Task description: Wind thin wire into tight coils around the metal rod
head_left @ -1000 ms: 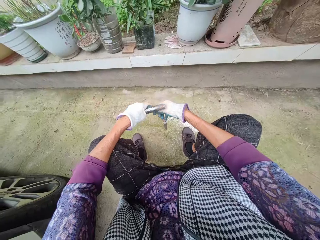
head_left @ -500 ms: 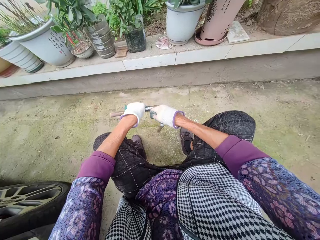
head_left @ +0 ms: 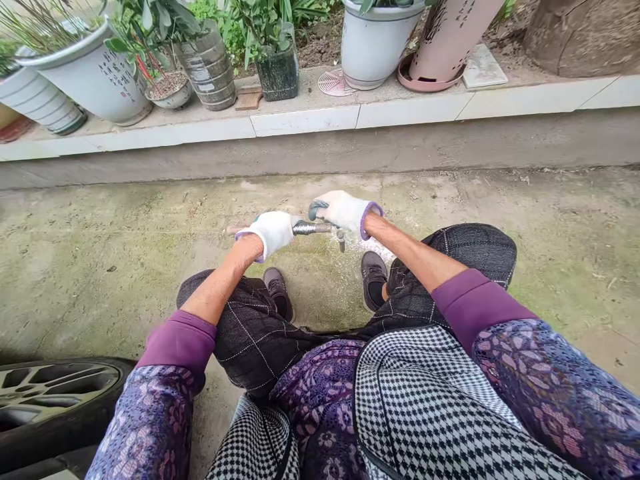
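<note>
My left hand [head_left: 274, 233], in a white work glove with a purple cuff, is wrapped around a wooden-handled tool [head_left: 320, 228]. The brown handle juts out to the left of the glove. On the right, a silvery wrapped stretch leads to a brown end beside a short metal cylinder [head_left: 341, 241]. Just above that end is my right hand [head_left: 345, 210], in a matching glove with dark grip coating. Its fingers are loosely bent and look apart from the tool, with nothing visible in them. White crumbs [head_left: 377, 248] lie on the ground below.
My shoes [head_left: 374, 273] stand on the mossy concrete [head_left: 125, 267]. Ahead runs a tiled ledge [head_left: 305, 125] with several potted plants, including a white pot [head_left: 377, 50] and a pink pot [head_left: 445, 40]. A car wheel [head_left: 55, 400] is close at my lower left.
My right hand has let go of the tool and lifted up and to the right. The tool's right end and the white crumbs now show. My left hand still holds on.
</note>
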`<state>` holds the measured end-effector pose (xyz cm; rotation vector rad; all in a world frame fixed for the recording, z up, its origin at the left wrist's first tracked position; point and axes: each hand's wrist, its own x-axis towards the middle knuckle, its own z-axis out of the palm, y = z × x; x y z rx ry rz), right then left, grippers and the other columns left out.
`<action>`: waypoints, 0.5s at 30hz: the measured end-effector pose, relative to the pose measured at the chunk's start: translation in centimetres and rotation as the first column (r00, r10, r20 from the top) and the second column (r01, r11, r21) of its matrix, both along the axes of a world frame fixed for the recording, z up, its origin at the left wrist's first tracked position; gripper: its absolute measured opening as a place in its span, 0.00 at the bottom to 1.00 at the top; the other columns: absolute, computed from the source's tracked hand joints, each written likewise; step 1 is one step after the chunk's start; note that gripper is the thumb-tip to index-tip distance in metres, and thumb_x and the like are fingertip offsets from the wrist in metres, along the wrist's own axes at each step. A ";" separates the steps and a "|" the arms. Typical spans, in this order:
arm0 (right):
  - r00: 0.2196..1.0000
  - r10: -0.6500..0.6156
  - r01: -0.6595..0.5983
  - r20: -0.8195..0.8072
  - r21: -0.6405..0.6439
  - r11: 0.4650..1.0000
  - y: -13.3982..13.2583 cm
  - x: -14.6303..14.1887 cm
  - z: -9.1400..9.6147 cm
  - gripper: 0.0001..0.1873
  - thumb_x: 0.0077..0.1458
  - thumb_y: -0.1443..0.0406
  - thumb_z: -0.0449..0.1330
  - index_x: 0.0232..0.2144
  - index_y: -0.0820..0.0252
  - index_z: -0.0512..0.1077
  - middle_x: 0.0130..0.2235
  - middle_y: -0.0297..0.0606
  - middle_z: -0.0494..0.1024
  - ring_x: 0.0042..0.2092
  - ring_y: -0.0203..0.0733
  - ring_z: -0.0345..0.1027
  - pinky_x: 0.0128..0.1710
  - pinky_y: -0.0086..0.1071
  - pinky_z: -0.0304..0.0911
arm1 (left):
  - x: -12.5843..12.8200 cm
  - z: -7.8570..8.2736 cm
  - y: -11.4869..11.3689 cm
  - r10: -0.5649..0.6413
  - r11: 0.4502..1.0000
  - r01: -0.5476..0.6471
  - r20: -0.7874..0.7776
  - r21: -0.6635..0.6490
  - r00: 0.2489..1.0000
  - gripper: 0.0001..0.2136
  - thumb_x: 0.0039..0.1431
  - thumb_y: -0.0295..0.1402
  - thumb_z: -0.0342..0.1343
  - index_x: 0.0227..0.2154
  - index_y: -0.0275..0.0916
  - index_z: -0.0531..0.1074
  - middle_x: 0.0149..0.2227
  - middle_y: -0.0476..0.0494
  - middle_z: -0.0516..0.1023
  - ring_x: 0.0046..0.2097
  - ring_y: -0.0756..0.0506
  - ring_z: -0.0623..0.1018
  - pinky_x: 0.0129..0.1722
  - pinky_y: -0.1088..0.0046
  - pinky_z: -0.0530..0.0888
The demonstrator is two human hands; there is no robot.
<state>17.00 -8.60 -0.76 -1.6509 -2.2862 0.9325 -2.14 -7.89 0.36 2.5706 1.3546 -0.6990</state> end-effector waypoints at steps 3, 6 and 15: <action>0.981 -0.082 0.065 -0.177 -0.097 0.993 0.2 -0.4 -0.5 0.13 0.60 0.68 0.55 0.39 0.64 0.80 0.30 0.36 0.78 0.25 0.34 0.64 0.24 0.27 0.59 | -0.5 0.7 -0.2 0.047 0.999 -0.046 0.086 -0.012 0.995 0.15 0.66 0.36 0.49 0.45 0.42 0.80 0.37 0.42 0.82 0.35 0.44 0.79 0.36 0.71 0.71; 0.888 -0.221 0.128 -0.403 -0.245 0.961 0.4 -0.6 -1.0 0.09 0.56 0.70 0.56 0.33 0.63 0.77 0.23 0.31 0.70 0.21 0.32 0.58 0.18 0.27 0.56 | -0.9 0.8 -0.2 0.077 0.997 -0.076 0.166 -0.013 0.983 0.15 0.65 0.37 0.49 0.43 0.39 0.80 0.35 0.44 0.81 0.34 0.46 0.76 0.34 0.73 0.68; 0.799 -0.300 0.164 -0.521 -0.292 0.942 -0.1 -0.7 -1.0 0.08 0.58 0.72 0.54 0.32 0.63 0.74 0.21 0.30 0.66 0.21 0.32 0.58 0.20 0.27 0.59 | -0.2 1.2 0.2 0.371 0.928 -0.331 0.473 -0.169 0.799 0.18 0.63 0.36 0.50 0.50 0.36 0.78 0.32 0.44 0.79 0.28 0.50 0.71 0.30 0.73 0.70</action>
